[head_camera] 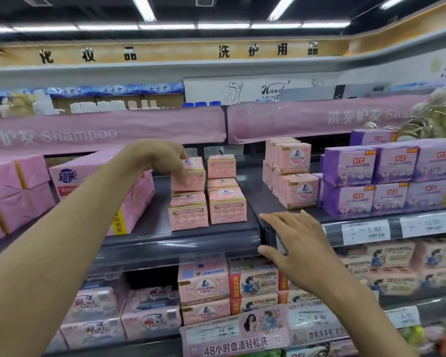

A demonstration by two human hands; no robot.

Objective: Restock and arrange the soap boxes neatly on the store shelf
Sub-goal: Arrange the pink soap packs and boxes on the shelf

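Note:
Small pink soap boxes stand in two short stacks on the dark shelf [144, 228]. My left hand [156, 157] grips the top pink box [192, 176] of the left stack from above and from its left side. That box sits on another pink box [188, 213]. The right stack [225, 191] is three boxes high and stands close beside it. My right hand [295, 243] is open, its fingers spread over the front edge of the shelf near a price tag, holding nothing.
Large pink wrapped packs [70, 181] fill the shelf's left. Taller pink boxes [291, 173] and purple packs [386, 176] stand to the right. Below, a lower shelf holds more pink soap boxes [205, 287] behind price labels. A pink Shampoo banner [101, 130] hangs above.

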